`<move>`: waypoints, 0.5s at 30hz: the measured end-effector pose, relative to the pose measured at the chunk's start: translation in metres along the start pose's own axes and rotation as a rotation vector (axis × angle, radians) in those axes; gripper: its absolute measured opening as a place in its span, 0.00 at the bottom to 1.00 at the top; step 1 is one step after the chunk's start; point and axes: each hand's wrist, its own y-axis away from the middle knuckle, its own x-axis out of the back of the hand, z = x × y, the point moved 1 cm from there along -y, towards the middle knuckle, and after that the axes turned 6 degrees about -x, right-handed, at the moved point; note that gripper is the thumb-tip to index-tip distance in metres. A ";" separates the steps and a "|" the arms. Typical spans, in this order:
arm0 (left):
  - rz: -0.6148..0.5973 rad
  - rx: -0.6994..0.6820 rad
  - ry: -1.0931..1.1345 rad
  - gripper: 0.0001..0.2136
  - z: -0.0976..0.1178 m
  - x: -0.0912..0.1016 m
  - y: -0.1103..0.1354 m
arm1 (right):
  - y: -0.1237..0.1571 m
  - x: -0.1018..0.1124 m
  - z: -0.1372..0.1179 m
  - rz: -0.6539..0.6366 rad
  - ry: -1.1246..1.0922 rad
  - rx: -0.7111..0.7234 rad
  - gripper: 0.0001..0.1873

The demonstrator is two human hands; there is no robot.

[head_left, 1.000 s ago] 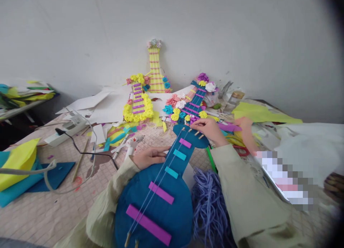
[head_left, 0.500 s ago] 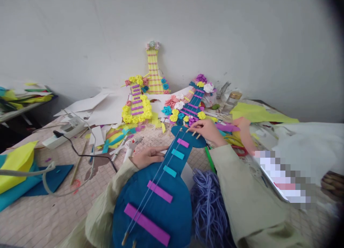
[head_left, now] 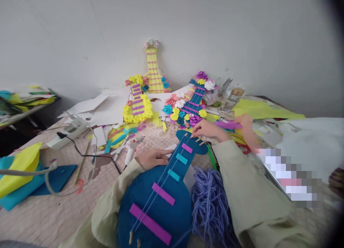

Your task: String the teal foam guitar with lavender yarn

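Observation:
A blue felt guitar [head_left: 161,205] with purple and teal strips lies in front of me, two thin yarn strings running up its neck. My left hand [head_left: 152,157] rests flat on the left side of the neck, fingers stretched out. My right hand [head_left: 208,129] is at the guitar's head, fingertips pinched at the string among the small wooden pegs [head_left: 197,140]. A heap of lilac yarn [head_left: 211,201] lies right of the guitar body, under my right sleeve.
Finished craft guitars with paper flowers lean at the wall: yellow ones [head_left: 138,104] and a blue one [head_left: 195,101]. A glue gun [head_left: 130,147], a power strip [head_left: 70,131] with cable, paper scraps and yellow sheets [head_left: 258,111] cover the table.
The view and the guitar shifted slightly. My right hand stays pinched at the guitar's head, working the string near the pegs; my left hand has not moved off the neck.

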 end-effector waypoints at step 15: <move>0.034 0.070 0.191 0.20 -0.023 -0.003 -0.018 | -0.028 -0.030 0.016 -0.075 0.081 -0.128 0.08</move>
